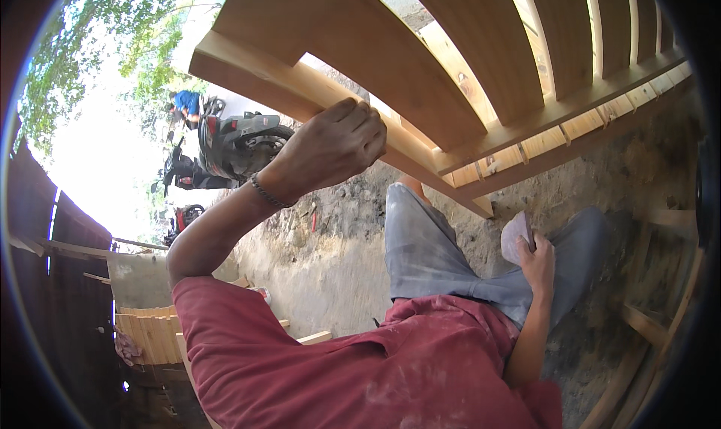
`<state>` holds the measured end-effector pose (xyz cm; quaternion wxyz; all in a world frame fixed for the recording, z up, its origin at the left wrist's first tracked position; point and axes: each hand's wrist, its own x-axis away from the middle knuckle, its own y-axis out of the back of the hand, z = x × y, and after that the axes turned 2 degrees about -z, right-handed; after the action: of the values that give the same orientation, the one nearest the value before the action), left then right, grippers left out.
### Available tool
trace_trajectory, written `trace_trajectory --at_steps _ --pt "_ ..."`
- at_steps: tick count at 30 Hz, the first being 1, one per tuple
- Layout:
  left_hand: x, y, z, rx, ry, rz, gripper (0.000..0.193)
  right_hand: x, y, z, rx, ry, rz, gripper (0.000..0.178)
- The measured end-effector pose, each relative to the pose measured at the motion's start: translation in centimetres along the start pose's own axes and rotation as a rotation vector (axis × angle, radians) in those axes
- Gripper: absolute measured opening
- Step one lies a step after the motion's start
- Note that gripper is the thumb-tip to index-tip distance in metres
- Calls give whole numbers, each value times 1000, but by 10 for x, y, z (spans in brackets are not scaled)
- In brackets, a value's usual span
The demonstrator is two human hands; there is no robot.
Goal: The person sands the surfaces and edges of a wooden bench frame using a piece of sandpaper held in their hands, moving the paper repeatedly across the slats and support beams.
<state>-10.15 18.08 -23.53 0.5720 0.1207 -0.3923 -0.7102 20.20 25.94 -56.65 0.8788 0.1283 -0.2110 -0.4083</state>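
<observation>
Slatted wooden frame (488,39): fills top and right of the view, in front of the body, above the knees; stands at a slant.
Side post (259,76): points with one end to upper left, with the other to lower right — long axis running diagonally.
Cross rail (571,111): stretches from near the post's lower part, upward to the right.
Left hand (342,140): curls its fingers closed over the side post.
Right hand (538,260): pinches a pinkish pad (514,237) between thumb and fingers — over grey trousers (432,256), apart from the frame.
Pad direction: points upward, long axis nearly upright in the view.
Beyond left forearm: parked motorcycles (233,147).
</observation>
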Motion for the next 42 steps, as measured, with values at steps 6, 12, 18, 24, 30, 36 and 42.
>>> trace_trajectory --at_steps 6,12,18,24,30,36,42 --pt "45 49 74 -163 55 -187 21 4 2 5 -140 -19 8 36" --pt "56 73 108 -371 138 -254 30 -4 -9 -25 -73 74 -49 41" --pt "21 -2 34 -126 -9 -167 35 -7 -4 -8 -93 99 86 47" --pt "-30 -60 -69 -155 -34 131 34 8 -3 -1 -230 56 -20 35" --pt "-59 -83 -136 -64 151 297 41 11 -14 -26 -212 150 -132 35" --pt "-63 -75 -141 -3 195 318 44 21 7 -17 -411 68 60 25" --pt "-45 -20 -179 1280 486 336 43 37 26 23 -547 -25 -51 18"
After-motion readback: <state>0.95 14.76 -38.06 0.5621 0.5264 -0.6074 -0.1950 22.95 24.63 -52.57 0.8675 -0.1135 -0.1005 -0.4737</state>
